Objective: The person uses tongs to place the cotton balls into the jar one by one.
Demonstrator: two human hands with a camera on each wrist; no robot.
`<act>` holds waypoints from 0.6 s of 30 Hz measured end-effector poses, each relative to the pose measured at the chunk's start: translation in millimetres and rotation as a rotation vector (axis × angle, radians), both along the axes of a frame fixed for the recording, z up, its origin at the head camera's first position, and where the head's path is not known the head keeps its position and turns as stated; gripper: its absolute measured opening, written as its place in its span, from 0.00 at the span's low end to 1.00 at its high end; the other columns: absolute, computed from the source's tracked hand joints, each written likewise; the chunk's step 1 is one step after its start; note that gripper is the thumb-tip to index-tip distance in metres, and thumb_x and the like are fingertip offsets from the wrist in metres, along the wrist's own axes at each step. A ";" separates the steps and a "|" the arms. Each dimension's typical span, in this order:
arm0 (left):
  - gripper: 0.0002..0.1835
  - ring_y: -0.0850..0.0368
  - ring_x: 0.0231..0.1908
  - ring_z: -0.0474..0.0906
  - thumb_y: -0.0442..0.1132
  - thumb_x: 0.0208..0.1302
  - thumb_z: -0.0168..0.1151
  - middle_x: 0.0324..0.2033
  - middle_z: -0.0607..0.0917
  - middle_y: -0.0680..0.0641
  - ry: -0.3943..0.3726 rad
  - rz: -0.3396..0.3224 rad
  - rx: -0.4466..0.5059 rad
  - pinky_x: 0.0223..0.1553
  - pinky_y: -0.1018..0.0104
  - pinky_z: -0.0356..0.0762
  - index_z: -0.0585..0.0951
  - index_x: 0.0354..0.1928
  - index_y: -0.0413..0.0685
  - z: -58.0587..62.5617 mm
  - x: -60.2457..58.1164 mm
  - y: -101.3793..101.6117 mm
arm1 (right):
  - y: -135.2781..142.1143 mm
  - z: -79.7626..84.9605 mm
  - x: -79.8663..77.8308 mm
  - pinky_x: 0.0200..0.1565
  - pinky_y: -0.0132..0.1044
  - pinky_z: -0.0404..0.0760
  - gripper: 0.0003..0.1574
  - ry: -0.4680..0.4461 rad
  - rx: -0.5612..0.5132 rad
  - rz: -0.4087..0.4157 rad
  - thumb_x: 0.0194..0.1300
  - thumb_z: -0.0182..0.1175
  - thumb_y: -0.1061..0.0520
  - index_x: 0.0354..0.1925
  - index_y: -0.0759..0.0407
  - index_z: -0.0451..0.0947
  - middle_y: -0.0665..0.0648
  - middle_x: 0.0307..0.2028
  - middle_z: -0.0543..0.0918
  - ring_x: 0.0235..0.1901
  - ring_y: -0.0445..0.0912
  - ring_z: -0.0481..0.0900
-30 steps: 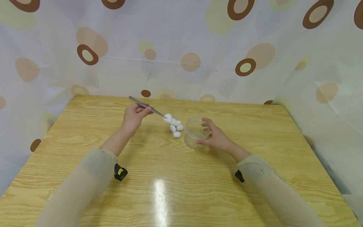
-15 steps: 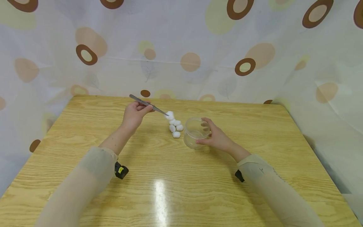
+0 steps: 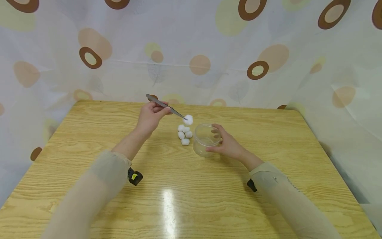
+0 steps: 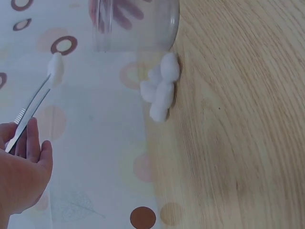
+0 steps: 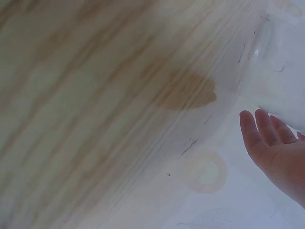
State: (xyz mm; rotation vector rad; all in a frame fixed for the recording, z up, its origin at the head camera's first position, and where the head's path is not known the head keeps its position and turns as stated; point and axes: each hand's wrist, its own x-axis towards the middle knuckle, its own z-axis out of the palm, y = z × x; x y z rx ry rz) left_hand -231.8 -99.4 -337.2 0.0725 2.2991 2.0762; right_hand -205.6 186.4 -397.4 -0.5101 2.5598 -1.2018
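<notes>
My left hand pinches metal tweezers between thumb and fingers. At the tips of the tweezers a white cotton ball hangs above the table, also seen in the left wrist view. Several more cotton balls lie bunched on the wood just left of a clear round plastic jar. With thumb and fingers around its right side, my right hand holds the jar upright; it has no lid on. In the right wrist view the fingers lie against the jar's wall.
The light wooden table spreads out on all sides of the jar. Behind it hangs a pale curtain with brown and beige dots, which also runs down both sides.
The left hand has lifted the cotton ball with the tweezers off the bunch and carried it right, toward the jar. The right hand and jar have stayed in place.
</notes>
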 end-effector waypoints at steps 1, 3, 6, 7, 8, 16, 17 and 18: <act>0.18 0.52 0.48 0.82 0.37 0.66 0.58 0.46 0.83 0.39 -0.002 -0.006 0.003 0.62 0.62 0.68 0.74 0.55 0.38 1.8 0.4 2.6 | 0.0 -0.2 0.0 0.57 0.56 0.69 0.59 0.000 0.000 -0.001 0.54 0.69 0.49 0.71 0.56 0.43 0.67 0.66 0.61 0.63 0.62 0.64; 0.18 0.49 0.50 0.80 0.37 0.66 0.58 0.48 0.82 0.37 -0.003 -0.017 0.006 0.62 0.63 0.69 0.74 0.55 0.38 5.5 1.1 7.7 | 0.3 -0.9 -0.2 0.57 0.56 0.69 0.59 0.002 0.000 -0.003 0.54 0.69 0.49 0.71 0.56 0.44 0.67 0.66 0.61 0.63 0.62 0.64; 0.17 0.48 0.50 0.80 0.36 0.66 0.58 0.50 0.81 0.35 0.004 -0.029 0.012 0.61 0.62 0.69 0.74 0.55 0.38 10.0 1.0 15.3 | 0.9 -2.4 -1.0 0.57 0.56 0.69 0.58 0.003 0.001 -0.006 0.54 0.69 0.50 0.71 0.55 0.44 0.67 0.66 0.61 0.63 0.62 0.64; 0.17 0.48 0.49 0.81 0.36 0.65 0.58 0.50 0.81 0.35 0.009 -0.035 0.013 0.61 0.62 0.70 0.74 0.55 0.38 10.8 0.4 17.6 | 1.1 -2.7 -1.4 0.58 0.56 0.69 0.58 0.005 0.002 -0.007 0.54 0.69 0.50 0.71 0.55 0.44 0.67 0.66 0.61 0.62 0.62 0.64; 0.17 0.48 0.49 0.81 0.35 0.65 0.58 0.49 0.81 0.35 0.014 -0.039 0.012 0.61 0.62 0.70 0.75 0.54 0.37 11.2 -0.4 19.8 | 1.5 -2.8 -1.6 0.57 0.56 0.69 0.58 0.008 0.003 -0.007 0.54 0.69 0.50 0.71 0.56 0.44 0.67 0.66 0.62 0.62 0.62 0.64; 0.15 0.47 0.48 0.81 0.35 0.65 0.58 0.47 0.83 0.36 0.032 -0.070 -0.013 0.57 0.62 0.74 0.76 0.52 0.38 13.9 -4.2 36.9 | 1.3 -5.6 -3.1 0.58 0.58 0.69 0.58 0.006 -0.012 -0.010 0.55 0.69 0.51 0.71 0.58 0.44 0.69 0.66 0.61 0.62 0.64 0.64; 0.15 0.48 0.48 0.81 0.35 0.65 0.58 0.47 0.83 0.36 0.032 -0.072 -0.014 0.56 0.62 0.75 0.76 0.52 0.38 13.5 -4.7 38.8 | 0.9 -6.0 -3.2 0.57 0.58 0.69 0.58 0.003 -0.014 -0.011 0.54 0.69 0.51 0.71 0.57 0.44 0.69 0.66 0.62 0.62 0.63 0.64; 0.14 0.48 0.48 0.81 0.35 0.65 0.58 0.47 0.83 0.36 0.031 -0.074 -0.017 0.56 0.62 0.75 0.76 0.51 0.38 13.0 -5.2 40.6 | 0.5 -6.3 -3.2 0.57 0.58 0.69 0.58 0.000 -0.015 -0.013 0.54 0.69 0.51 0.71 0.57 0.45 0.68 0.66 0.62 0.62 0.63 0.64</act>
